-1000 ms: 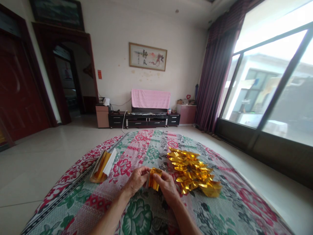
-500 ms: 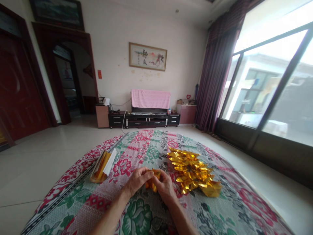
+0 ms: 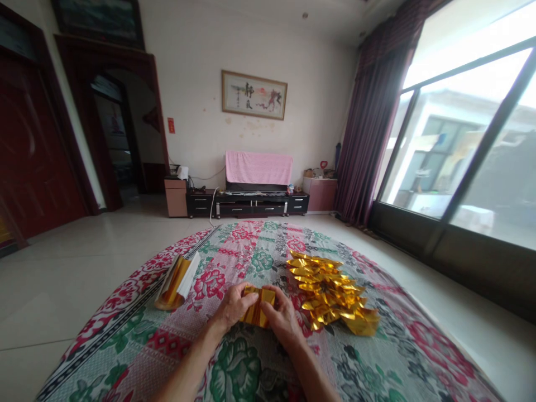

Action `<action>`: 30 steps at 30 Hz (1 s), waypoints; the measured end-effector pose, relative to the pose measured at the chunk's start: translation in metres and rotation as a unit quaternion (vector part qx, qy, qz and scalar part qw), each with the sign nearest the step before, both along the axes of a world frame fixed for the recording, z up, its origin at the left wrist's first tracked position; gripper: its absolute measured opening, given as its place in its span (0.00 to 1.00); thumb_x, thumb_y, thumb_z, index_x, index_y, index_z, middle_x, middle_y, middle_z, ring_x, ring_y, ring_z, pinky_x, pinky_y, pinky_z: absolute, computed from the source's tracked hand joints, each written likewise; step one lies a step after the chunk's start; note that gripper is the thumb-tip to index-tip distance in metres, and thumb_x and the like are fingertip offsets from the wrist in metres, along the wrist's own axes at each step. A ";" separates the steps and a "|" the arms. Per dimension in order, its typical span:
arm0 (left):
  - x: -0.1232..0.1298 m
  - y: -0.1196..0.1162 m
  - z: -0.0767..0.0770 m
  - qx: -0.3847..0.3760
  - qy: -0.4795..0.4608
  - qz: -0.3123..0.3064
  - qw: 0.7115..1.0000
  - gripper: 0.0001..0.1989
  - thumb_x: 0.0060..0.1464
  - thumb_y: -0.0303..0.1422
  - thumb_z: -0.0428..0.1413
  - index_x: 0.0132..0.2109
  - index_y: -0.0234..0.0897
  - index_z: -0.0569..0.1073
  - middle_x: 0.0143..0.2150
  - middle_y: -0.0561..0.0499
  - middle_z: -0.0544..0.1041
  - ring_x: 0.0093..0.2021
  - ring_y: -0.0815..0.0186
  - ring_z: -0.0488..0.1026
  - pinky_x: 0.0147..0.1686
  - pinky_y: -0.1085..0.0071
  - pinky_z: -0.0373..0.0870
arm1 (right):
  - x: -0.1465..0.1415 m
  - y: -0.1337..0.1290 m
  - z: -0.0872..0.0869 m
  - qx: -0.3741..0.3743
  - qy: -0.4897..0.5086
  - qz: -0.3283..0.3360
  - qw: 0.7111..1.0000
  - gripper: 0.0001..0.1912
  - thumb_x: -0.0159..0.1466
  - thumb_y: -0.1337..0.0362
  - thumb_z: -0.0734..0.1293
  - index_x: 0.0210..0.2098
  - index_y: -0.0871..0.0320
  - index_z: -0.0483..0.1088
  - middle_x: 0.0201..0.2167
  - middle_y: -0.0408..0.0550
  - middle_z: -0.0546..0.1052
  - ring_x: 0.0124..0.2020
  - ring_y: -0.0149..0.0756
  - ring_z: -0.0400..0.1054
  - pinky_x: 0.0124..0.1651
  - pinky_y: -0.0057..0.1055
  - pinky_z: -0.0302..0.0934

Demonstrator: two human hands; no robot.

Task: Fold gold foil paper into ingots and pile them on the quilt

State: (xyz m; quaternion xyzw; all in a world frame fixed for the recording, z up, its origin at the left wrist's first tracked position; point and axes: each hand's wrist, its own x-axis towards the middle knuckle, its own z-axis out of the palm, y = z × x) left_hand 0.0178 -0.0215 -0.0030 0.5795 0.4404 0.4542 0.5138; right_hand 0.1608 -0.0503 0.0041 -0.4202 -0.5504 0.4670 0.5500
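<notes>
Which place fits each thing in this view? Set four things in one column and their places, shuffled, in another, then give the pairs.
1. gold foil piece
2. gold foil pile
3. curled sheets
4. pink cloth

A. left of both hands
B. against the far wall
C. between both hands
D. right of both hands

1-C; 2-D; 3-A; 4-B

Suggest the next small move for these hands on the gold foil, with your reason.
Perhaps the left hand and right hand should press the creases of the gold foil with their thumbs: both hands grip its sides, and creases show between them.
</notes>
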 end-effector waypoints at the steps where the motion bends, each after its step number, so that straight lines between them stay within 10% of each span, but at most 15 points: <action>1: 0.000 0.000 0.000 -0.009 -0.003 -0.001 1.000 0.11 0.45 0.36 0.54 0.35 0.33 0.70 0.26 0.54 0.72 0.26 0.69 0.69 0.25 0.75 0.65 | 0.001 0.000 0.000 -0.004 -0.008 -0.002 1.000 0.16 0.50 0.65 0.64 0.39 0.61 0.67 0.24 0.40 0.70 0.25 0.29 0.63 0.28 0.24 0.60; 20: -0.002 0.001 -0.001 0.113 0.141 -0.009 0.983 0.22 0.46 0.32 0.53 0.50 0.34 0.69 0.28 0.54 0.74 0.27 0.70 0.69 0.28 0.77 0.65 | 0.005 0.013 -0.004 -0.005 -0.088 -0.057 0.994 0.15 0.49 0.59 0.65 0.34 0.62 0.71 0.25 0.45 0.74 0.25 0.32 0.66 0.28 0.25 0.60; 30: -0.002 0.001 0.008 0.361 0.305 0.204 0.857 0.13 0.52 0.27 0.49 0.45 0.36 0.71 0.40 0.46 0.74 0.41 0.64 0.70 0.43 0.68 0.67 | -0.002 0.024 -0.020 0.001 -0.170 -0.222 0.960 0.17 0.52 0.59 0.61 0.37 0.59 0.72 0.28 0.45 0.77 0.29 0.35 0.69 0.35 0.28 0.61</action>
